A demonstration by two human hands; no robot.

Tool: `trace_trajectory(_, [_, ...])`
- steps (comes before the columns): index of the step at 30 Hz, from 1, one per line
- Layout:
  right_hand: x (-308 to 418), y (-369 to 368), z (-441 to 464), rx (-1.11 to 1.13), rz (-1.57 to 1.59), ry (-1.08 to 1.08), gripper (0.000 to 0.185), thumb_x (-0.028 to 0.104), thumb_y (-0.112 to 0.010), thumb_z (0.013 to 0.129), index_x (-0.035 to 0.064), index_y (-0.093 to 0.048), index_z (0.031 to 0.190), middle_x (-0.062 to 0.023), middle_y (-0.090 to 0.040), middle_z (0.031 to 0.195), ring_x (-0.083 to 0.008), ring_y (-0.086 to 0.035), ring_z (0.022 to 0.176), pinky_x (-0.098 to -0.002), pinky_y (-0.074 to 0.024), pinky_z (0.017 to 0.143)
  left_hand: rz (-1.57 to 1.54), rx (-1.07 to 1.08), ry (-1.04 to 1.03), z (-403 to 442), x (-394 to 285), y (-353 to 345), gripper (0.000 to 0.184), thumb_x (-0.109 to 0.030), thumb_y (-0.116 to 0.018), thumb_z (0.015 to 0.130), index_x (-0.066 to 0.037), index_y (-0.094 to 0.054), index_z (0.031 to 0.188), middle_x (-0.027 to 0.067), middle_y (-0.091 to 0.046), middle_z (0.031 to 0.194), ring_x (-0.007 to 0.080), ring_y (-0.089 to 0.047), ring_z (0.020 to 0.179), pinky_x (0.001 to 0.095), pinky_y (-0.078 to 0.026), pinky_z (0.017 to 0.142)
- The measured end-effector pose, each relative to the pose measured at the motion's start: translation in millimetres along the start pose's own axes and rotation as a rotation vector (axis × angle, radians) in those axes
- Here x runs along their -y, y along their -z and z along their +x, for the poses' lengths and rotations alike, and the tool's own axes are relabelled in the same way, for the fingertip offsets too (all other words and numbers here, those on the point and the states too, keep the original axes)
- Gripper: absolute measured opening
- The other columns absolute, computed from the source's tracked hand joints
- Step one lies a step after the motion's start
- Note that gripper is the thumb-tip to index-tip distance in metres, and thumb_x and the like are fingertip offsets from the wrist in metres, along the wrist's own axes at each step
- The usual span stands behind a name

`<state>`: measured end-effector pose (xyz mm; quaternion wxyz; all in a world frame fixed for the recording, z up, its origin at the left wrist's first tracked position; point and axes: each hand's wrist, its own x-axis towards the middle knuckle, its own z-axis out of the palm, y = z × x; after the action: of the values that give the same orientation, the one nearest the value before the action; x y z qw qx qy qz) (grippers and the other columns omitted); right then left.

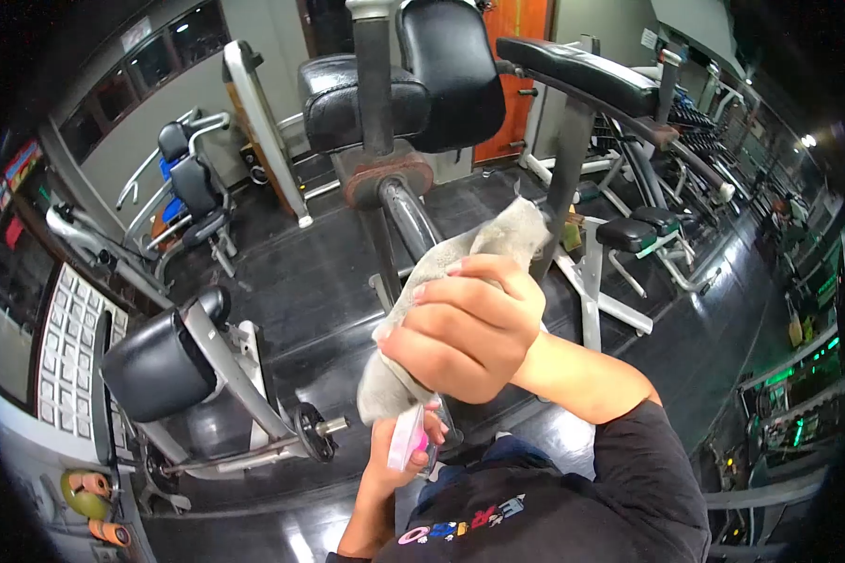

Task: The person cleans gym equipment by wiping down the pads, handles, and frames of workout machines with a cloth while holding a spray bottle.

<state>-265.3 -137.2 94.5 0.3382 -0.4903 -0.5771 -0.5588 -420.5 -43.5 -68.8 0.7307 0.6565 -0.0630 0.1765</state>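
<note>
Head view. Right hand (474, 324): raised in front of the body, fingers curled and closed around a grey cloth (512, 230). The cloth is bunched; one end sticks out past the index finger, the other hangs below the little finger. From here it overlaps the metal tube (407, 216) of a gym machine; I cannot tell whether the two touch.

Left hand (385, 450): lower, close to the torso, directly below the hanging end of the cloth. Fingers bent around a white-and-pink item (404, 443), gripping it; its lower part is largely hidden, so its full shape is not readable.

Surroundings: the machine's black backrest (451, 75) stands beyond the hands, beside a dark upright post (376, 89). To the right of it, a long black pad (582, 75) sits on its frame. At the left, a black padded seat (160, 371) leans back near a small weight plate (312, 432). Floor (291, 291): dark and shiny. The person wears a black shirt (554, 507) with coloured lettering on the front.
</note>
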Motion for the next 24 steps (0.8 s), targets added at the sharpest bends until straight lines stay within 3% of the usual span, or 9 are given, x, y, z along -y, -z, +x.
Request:
trace_trajectory(6, [-18.6,10.3,18.4,0.214,0.417,-0.171,0.019,0.019,-0.074,0.064,0.0136,-0.067,0.081,0.0038,-0.061,0.068,-0.0172,-0.060,0.061,-0.0305,-0.0465,0.062,0.082,-0.089,-0.047,-15.0,-10.0,-27.0,0.085,-0.071,-0.060,0.080,0.006,-0.053,0.113,0.0068,-0.063,0.071,0.0179,-0.066,0.069,0.0313,-0.053,0.071])
trace_trajectory(8, [-25.1,14.4,9.9,0.196,0.563,-0.226,0.015,0.018,-0.073,0.073,0.0114,-0.067,0.085,-0.0012,-0.064,0.073,-0.0192,-0.062,0.063,-0.0331,-0.0497,0.065,0.095,-0.127,-0.049,-23.5,-8.5,-39.6,0.087,-0.073,-0.061,0.078,0.007,-0.053,0.112,0.0068,-0.063,0.071,0.0176,-0.066,0.070,0.0305,-0.053,0.070])
trace_trajectory(12, [-52.3,27.2,-30.9,-0.334,1.290,-1.210,0.044,0.046,-0.049,0.098,0.0051,-0.055,0.115,-0.0133,-0.065,0.086,-0.0254,-0.066,0.076,-0.0406,-0.0548,0.073,0.103,-0.236,-0.028,-44.1,-8.9,-67.0,0.089,-0.074,-0.061,0.077,0.007,-0.053,0.114,0.0070,-0.063,0.071,0.0178,-0.066,0.071,0.0311,-0.053,0.070])
trace_trajectory(14, [-60.6,46.1,-59.3,-0.495,1.373,-1.529,0.051,0.051,-0.041,0.100,0.0058,-0.049,0.121,-0.0154,-0.065,0.092,-0.0297,-0.066,0.085,-0.0431,-0.0552,0.078,0.087,-0.259,-0.010,-54.5,-0.5,-72.5,0.090,-0.074,-0.062,0.077,0.008,-0.052,0.115,0.0069,-0.063,0.071,0.0182,-0.067,0.072,0.0321,-0.053,0.071])
trace_trajectory(17, [-49.6,71.0,-159.1,-0.351,1.431,-1.864,0.048,0.048,-0.046,0.099,0.0059,-0.050,0.120,-0.0148,-0.063,0.107,-0.0322,-0.063,0.102,-0.0475,-0.0530,0.089,0.060,-0.297,0.039,-63.5,-3.1,-88.5,0.090,-0.071,-0.065,0.076,0.009,-0.051,0.115,0.0074,-0.063,0.072,0.0193,-0.066,0.073,0.0333,-0.052,0.072])
trace_trajectory(18, [-35.3,85.8,-194.5,-0.242,1.123,-2.118,0.047,0.047,-0.048,0.099,0.0071,-0.050,0.124,-0.0125,-0.063,0.115,-0.0290,-0.062,0.108,-0.0455,-0.0522,0.093,0.035,-0.300,0.044,-65.9,0.3,-92.0,0.090,-0.071,-0.065,0.076,0.009,-0.051,0.115,0.0075,-0.063,0.073,0.0196,-0.065,0.074,0.0334,-0.052,0.071])
trace_trajectory(19, [-23.1,99.7,-245.7,-0.267,1.308,-2.240,0.046,0.044,-0.050,0.099,0.0096,-0.050,0.129,-0.0108,-0.061,0.122,-0.0264,-0.060,0.113,-0.0443,-0.0506,0.096,0.000,-0.292,0.026,-68.2,6.9,-94.9,0.091,-0.069,-0.067,0.076,0.009,-0.049,0.117,0.0073,-0.062,0.074,0.0199,-0.064,0.074,0.0336,-0.052,0.070])
trace_trajectory(21, [10.4,140.6,-304.3,-0.353,1.205,-2.424,0.046,0.042,-0.045,0.101,0.0080,-0.048,0.132,-0.0112,-0.058,0.126,-0.0274,-0.059,0.114,-0.0453,-0.0494,0.097,-0.025,-0.298,0.036,-67.6,13.9,-106.8,0.091,-0.069,-0.068,0.076,0.009,-0.048,0.118,0.0071,-0.061,0.075,0.0198,-0.063,0.074,0.0338,-0.052,0.070])
trace_trajectory(24, [3.4,198.1,-362.0,-0.401,1.135,-2.434,0.039,0.034,-0.048,0.101,0.0080,-0.048,0.131,-0.0103,-0.059,0.123,-0.0254,-0.059,0.112,-0.0456,-0.0519,0.094,-0.056,-0.290,0.052,-60.3,33.3,-121.6,0.088,-0.065,-0.069,0.077,0.007,-0.046,0.121,0.0067,-0.060,0.076,0.0192,-0.062,0.073,0.0338,-0.052,0.070])
